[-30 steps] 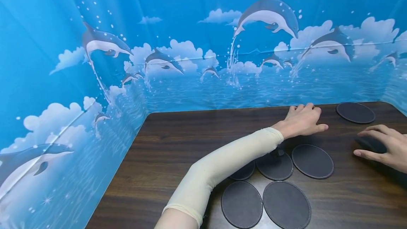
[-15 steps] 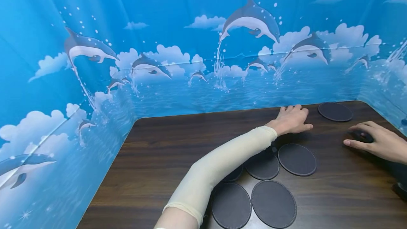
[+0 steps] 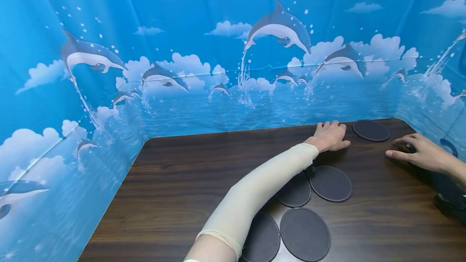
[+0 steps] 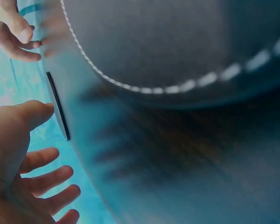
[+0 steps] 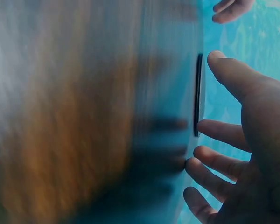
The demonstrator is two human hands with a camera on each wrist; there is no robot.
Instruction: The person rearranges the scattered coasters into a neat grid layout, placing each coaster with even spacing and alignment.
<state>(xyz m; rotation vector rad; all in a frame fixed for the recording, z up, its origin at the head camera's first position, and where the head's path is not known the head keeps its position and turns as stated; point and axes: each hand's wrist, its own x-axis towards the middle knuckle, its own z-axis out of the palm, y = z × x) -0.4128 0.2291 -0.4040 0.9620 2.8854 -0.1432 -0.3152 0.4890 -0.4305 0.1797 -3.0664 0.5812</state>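
My left hand reaches to the back of the table, fingers spread, holding nothing. Just right of it lies a round dark coaster near the back edge. My right hand hovers low on the coaster's other side, thumb and fingers apart and nothing between them. In the left wrist view the left thumb overlaps the edge-on coaster. The right wrist view shows the right hand's loosely bent fingers beside that same coaster. A pale sleeve covers the left forearm.
Closer to me, several more stitched coasters lie in a cluster, among them a coaster at its right and one in front; the left sleeve hides part of the group. A blue dolphin-print curtain walls in the dark wood table.
The head view has turned to the right. My left hand has edged nearer the far coaster, and my right hand has moved farther toward the back of the table. The coasters lie unmoved.
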